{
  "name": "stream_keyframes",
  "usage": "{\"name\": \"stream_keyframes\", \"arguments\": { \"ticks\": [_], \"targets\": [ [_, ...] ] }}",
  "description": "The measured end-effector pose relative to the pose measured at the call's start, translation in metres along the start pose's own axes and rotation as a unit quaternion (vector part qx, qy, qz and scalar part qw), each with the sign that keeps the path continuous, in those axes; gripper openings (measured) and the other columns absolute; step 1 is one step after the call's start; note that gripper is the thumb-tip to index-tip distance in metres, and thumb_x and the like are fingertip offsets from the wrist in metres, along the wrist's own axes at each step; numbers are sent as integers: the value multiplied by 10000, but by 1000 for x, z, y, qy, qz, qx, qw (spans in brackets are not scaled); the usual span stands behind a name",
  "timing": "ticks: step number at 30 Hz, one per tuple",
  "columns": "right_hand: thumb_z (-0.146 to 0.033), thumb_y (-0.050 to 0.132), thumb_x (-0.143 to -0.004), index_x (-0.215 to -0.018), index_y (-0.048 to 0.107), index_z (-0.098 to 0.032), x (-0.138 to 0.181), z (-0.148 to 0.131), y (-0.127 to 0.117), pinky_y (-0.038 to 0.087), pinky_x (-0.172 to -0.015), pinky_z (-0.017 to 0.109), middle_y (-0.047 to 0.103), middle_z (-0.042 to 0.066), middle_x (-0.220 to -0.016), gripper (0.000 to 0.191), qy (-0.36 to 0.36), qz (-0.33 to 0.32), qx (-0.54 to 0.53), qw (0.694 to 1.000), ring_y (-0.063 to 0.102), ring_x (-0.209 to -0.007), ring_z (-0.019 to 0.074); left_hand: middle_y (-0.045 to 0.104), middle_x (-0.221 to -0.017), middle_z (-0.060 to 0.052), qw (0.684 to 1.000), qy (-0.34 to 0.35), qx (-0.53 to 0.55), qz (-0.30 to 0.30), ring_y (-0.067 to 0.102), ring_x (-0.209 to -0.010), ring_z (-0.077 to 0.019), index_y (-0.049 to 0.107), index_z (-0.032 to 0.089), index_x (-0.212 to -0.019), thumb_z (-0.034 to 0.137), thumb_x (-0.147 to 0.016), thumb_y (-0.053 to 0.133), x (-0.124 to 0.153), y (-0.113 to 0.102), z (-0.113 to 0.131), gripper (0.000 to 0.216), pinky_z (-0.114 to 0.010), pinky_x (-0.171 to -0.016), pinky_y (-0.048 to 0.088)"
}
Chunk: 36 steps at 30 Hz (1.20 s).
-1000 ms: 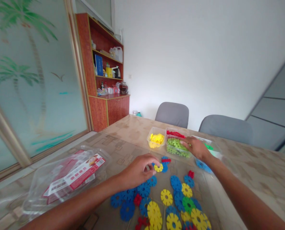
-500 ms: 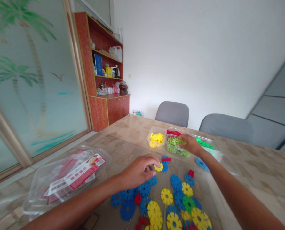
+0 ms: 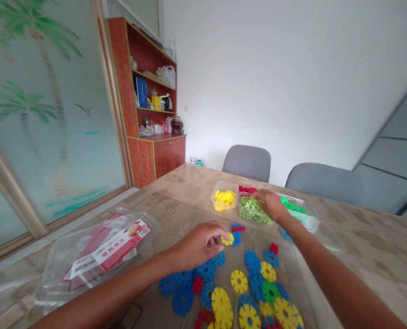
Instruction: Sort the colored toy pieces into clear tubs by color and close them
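Note:
My left hand (image 3: 201, 244) is held over the near pieces with fingers curled. Its thumb and fingertips close at the edge of a yellow notched plastic disc (image 3: 227, 238), which sits against blue notched discs (image 3: 236, 237) and a red disc (image 3: 238, 229) seen edge-on. Farther off, my right hand (image 3: 270, 204) reaches into a clear tub of light green notched pieces (image 3: 253, 210). Its fingers are bent and slightly apart over the pieces; the fingertips are partly hidden. Loose blue discs (image 3: 182, 300), yellow discs (image 3: 239, 281) and a green disc (image 3: 270, 291) lie below.
A tub of yellow discs (image 3: 224, 199) stands left of the green one, with red pieces (image 3: 247, 189) behind and green pieces (image 3: 292, 205) in a tub to the right. A clear plastic lid (image 3: 54, 260) with a printed label lies at left. Two grey chairs (image 3: 247, 162) stand behind the table.
My right hand has shifted slightly within the tub of light green pieces, its fingers bending further down. My left hand and the joined discs stay in place.

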State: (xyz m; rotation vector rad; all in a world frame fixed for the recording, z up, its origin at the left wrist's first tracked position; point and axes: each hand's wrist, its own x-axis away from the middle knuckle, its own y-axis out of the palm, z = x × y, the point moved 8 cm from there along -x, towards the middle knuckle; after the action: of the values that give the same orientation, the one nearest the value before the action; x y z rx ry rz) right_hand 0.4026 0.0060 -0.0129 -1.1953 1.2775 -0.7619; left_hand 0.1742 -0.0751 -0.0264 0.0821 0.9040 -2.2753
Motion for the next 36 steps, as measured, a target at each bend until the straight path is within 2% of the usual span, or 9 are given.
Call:
{"name": "stream_keyframes", "arguments": {
  "ticks": [4,11,17,22,26,28,31,33,36],
  "targets": [
    [-268,565,-909,-1074,607,-161,1,-5,2,519,-808,389,643,51,-1068,201,-31,-2,-32,999,631,-901,177,600,-1122,-59,1000,6,-4,2,600,-786,-133,635,174,-998,132,-801,560,0,-2,-1,215,-236,-710,488],
    [-253,549,-910,-1052,636,-171,6,-6,-6,483,-874,413,671,61,-1065,186,-17,38,-60,997,632,-943,190,600,-1140,-48,1000,2,-16,7,595,-803,-131,637,180,-968,154,-820,545,0,-4,-4,176,-225,-700,484],
    [-141,436,-860,-1010,681,-206,22,1,-33,484,-857,375,718,71,-1002,295,32,93,-96,991,644,-949,232,625,-1101,-44,998,7,-62,11,602,-817,-139,630,174,-981,175,-840,533,-3,-14,-5,171,-224,-701,467],
    [-242,426,-866,-975,672,-225,70,-14,-39,539,-686,318,734,53,-912,271,32,64,-151,986,677,-756,209,640,-1050,-45,978,-8,-207,-28,583,-944,-205,617,202,-1064,216,-835,551,2,-41,-18,240,-284,-836,423],
    [-299,470,-817,-944,673,-246,129,-21,-22,546,-602,327,731,66,-885,245,39,28,-175,983,659,-692,222,639,-1018,-46,949,-104,-268,-129,586,-899,-234,588,216,-1141,291,-707,687,19,-52,-45,451,-278,-770,432],
    [-287,470,-793,-1059,641,-252,156,-14,-10,545,-542,315,711,81,-957,319,60,21,-183,981,646,-663,211,633,-992,-39,938,-135,-269,-173,588,-875,-243,576,225,-1171,320,-624,753,25,-48,-52,582,-276,-738,437],
    [-254,432,-790,-1212,558,-235,178,-1,5,562,-566,321,625,117,-1164,441,73,30,-177,981,645,-678,190,605,-1026,-48,935,-113,-270,-201,581,-907,-262,576,226,-1176,309,-560,799,26,-32,-45,660,-282,-740,442],
    [-220,404,-794,-1276,507,-223,179,1,14,572,-662,352,550,131,-1273,492,62,35,-159,985,654,-755,197,574,-1076,-57,938,-78,-261,-214,576,-926,-261,585,221,-1158,293,-569,800,24,-19,-33,631,-279,-743,446],
    [-170,388,-795,-1311,477,-205,169,-10,22,506,-887,431,499,133,-1335,525,25,50,-128,990,594,-1053,256,547,-1110,-51,940,-37,-218,-262,579,-911,-232,581,229,-1158,315,-608,796,26,1,-14,597,-251,-717,454]
  ]
}}
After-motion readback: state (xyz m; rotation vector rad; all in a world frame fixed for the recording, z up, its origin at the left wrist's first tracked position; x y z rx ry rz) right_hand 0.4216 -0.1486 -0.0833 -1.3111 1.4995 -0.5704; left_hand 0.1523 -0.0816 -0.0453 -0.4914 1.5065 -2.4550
